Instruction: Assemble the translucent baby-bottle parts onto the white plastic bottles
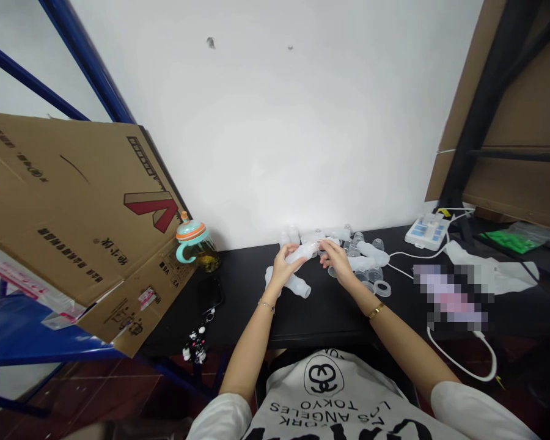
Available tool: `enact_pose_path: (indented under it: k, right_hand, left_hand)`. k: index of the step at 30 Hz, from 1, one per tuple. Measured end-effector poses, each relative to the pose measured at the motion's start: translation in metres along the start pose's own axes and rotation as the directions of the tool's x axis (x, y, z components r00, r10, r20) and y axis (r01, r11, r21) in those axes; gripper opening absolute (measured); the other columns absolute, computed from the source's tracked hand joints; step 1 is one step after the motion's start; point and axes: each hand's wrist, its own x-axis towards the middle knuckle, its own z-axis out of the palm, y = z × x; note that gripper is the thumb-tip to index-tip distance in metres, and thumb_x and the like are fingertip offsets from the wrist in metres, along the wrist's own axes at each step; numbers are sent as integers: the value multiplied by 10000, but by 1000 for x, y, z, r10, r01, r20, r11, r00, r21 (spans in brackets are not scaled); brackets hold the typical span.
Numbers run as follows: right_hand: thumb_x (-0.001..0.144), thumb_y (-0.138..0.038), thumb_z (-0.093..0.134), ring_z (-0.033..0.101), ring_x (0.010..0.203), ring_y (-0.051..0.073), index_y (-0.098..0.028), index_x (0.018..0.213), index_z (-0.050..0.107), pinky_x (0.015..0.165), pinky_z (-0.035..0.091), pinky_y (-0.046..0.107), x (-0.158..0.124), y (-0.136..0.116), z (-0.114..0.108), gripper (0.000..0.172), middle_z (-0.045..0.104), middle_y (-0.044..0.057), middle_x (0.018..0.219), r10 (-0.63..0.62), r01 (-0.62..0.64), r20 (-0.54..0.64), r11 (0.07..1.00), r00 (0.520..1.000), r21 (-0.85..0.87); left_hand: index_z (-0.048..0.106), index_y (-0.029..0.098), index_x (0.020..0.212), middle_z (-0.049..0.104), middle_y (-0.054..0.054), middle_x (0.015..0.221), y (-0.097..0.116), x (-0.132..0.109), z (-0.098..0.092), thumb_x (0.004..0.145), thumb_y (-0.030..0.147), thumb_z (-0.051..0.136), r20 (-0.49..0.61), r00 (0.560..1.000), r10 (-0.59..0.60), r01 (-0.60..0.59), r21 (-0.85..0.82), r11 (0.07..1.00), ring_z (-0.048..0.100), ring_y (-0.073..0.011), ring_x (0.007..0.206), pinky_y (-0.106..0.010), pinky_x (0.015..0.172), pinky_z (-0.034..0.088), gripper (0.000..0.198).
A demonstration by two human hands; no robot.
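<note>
My left hand [286, 261] is wrapped round a translucent white bottle-like tube [305, 250], held tilted over the black table. At the far end of that tube my right hand [337, 258] has its fingers pinched together; what is between them is too small to make out. Below the left hand lies another frosted bottle [299, 286], its open mouth toward me. Several more frosted bottles [339, 233] are heaped behind both hands. To the right of my right hand are a frosted bottle [372, 252], clear domed caps [378, 243] and a translucent ring [382, 288].
A teapot-shaped drink bottle [197, 241] and a dark phone [209, 294] with a beaded charm are on the left, beside a large cardboard box [87, 214]. A white power strip [426, 231], cables, white paper [499, 272] and a blurred-out object [451, 293] lie right. A wall stands behind.
</note>
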Motion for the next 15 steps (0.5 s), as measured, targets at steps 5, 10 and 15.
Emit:
enact_pose_path:
  k: [5,10,15]
  right_hand:
    - [744,-548,787,567,498,72,-192,962,733,366,441,176,0,0,-1,421,695,51,930,12,-12,-4,1000,1000,10]
    - [728,-560,790,554,486,73,-188,852,712,363,430,179,0,1,0,400,681,30,846,6,-6,-5,1000,1000,16]
    - [711,-559,801,546,477,73,-185,828,704,360,421,179,1,1,0,403,661,14,794,7,-7,-12,1000,1000,16]
  left_hand:
    - [630,198,1157,670,-78,1079,-1,1,-3,729,429,843,-25,1000,-18,18,-8,1000,640,-243,1069,-377,972,483,531]
    - [641,197,1142,673,-82,1072,-2,2,-4,743,421,829,-48,999,-21,20,-26,999,635,-244,1077,-385,990,472,495]
    - [684,192,1061,684,-91,1117,0,2,-4,760,419,813,-20,1000,-7,7,7,1000,635,-258,1104,-384,997,472,399]
